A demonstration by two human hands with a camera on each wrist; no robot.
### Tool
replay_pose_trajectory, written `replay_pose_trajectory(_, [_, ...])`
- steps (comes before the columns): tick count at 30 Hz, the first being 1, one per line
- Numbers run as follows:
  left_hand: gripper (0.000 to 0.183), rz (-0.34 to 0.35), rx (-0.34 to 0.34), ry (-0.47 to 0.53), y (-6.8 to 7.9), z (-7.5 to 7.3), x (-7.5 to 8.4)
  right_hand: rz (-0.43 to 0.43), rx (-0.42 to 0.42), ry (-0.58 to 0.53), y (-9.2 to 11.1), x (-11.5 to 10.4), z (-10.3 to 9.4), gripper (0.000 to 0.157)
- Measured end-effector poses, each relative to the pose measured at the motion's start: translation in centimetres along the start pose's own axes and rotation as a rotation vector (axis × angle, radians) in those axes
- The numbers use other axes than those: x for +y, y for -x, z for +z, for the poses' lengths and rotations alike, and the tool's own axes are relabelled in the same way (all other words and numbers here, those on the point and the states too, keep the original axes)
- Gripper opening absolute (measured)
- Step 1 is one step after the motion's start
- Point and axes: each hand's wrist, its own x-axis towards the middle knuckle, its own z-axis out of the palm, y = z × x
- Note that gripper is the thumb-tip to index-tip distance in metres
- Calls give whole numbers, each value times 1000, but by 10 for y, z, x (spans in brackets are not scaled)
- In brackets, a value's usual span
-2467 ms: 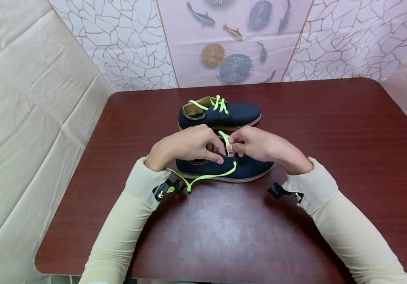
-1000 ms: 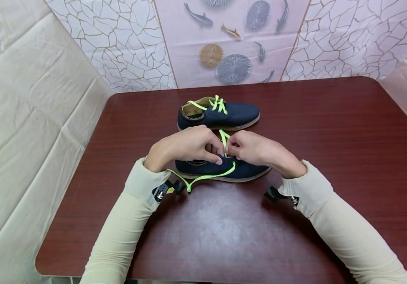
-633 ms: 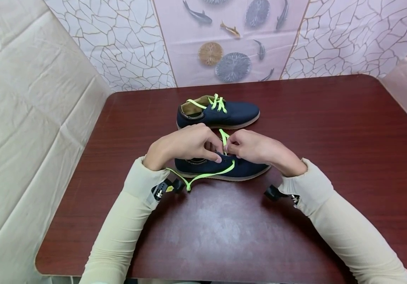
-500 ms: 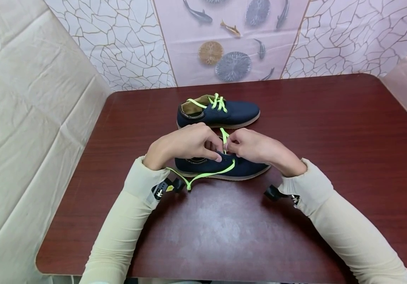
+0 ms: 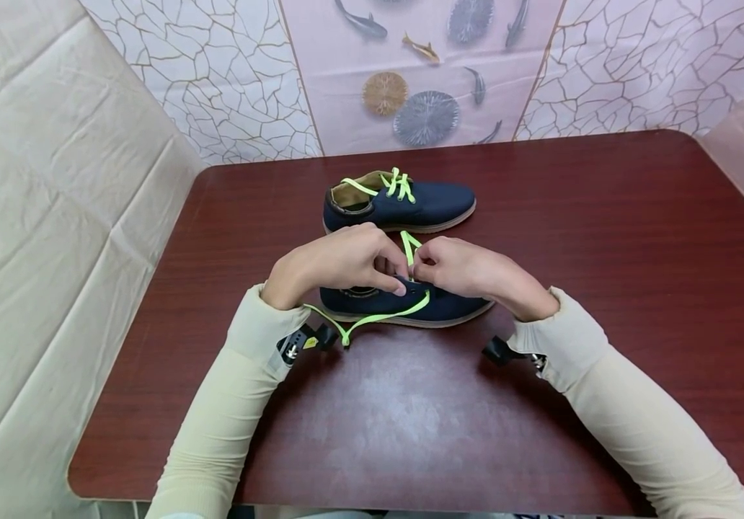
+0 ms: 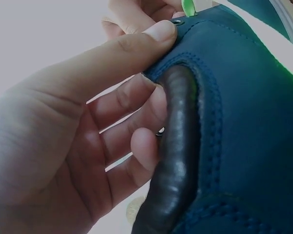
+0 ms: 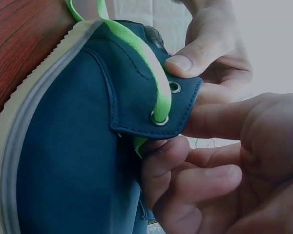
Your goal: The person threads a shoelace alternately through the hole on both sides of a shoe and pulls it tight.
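A navy blue shoe (image 5: 453, 308) lies on its sole, toe to the right, under both hands. My left hand (image 5: 339, 263) pinches its near eyelet flap, thumb outside and fingers inside the opening, as the left wrist view shows. A neon green shoelace (image 7: 141, 53) passes through one metal eyelet; an open eyelet (image 7: 174, 87) sits beside it, close to the left thumb. My right hand (image 5: 466, 270) has its fingers curled at the flap's underside, pinching the lace there; the fingertips are partly hidden. One lace end trails onto the table in front of the shoe.
Behind stands a matching navy shoe (image 5: 430, 205) with green lace through its eyelets. Both rest on a dark red wooden table (image 5: 605, 216) with rounded corners. Patterned cloth (image 5: 249, 79) hangs along the back, and pale fabric (image 5: 54, 252) covers the left side.
Since the earliest frame, my right hand has shifted slightly left, closer to the left fingers and the flap. My left hand keeps its grip. The head view has tilted a little.
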Motion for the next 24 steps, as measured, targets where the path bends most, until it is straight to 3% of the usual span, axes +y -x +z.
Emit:
replay_pose_trajectory(13, [5, -19, 5, -17, -1, 0, 0, 22, 27, -16, 1, -1, 0, 24])
replay_pose_trajectory(17, [5, -31, 5, -21, -1, 0, 0, 59, 2, -46, 2, -1, 0, 24])
replay_pose_trajectory(24, [4, -25, 1, -21, -1, 1, -1, 52, -67, 0, 2, -1, -2, 24])
